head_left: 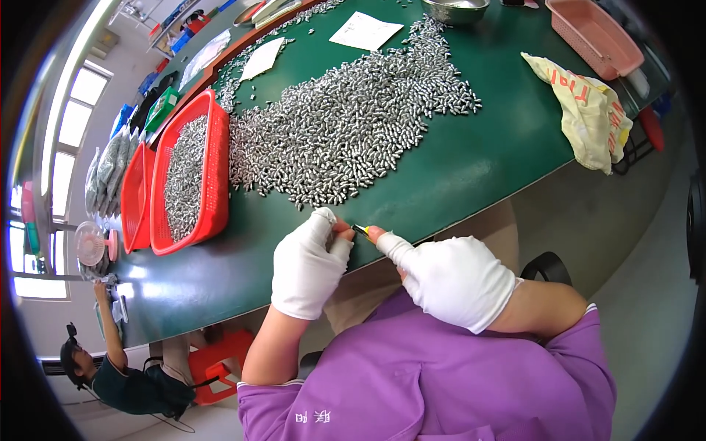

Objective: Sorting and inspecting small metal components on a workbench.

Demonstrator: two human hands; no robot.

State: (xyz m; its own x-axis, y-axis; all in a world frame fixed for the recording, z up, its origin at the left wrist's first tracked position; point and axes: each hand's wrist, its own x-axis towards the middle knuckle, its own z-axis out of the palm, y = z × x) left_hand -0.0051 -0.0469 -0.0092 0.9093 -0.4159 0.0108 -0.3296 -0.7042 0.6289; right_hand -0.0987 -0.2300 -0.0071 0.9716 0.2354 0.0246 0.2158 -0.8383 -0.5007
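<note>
My left hand, in a white glove with bare fingertips, is closed in a pinch at the table's near edge. Whatever lies between its fingers is too small to make out. My right hand, gloved the same way, grips a slim tool with a yellow body and dark tip. That tip points at the left fingertips, very close to them. Just beyond both hands, a wide heap of small silvery, ridged metal pieces spreads over the green table.
At left, a red plastic basket holds more metal pieces, beside another red basket. Paper sheets, a metal bowl, a pink basket and a yellowish bag lie farther off. Another person works at lower left near a fan.
</note>
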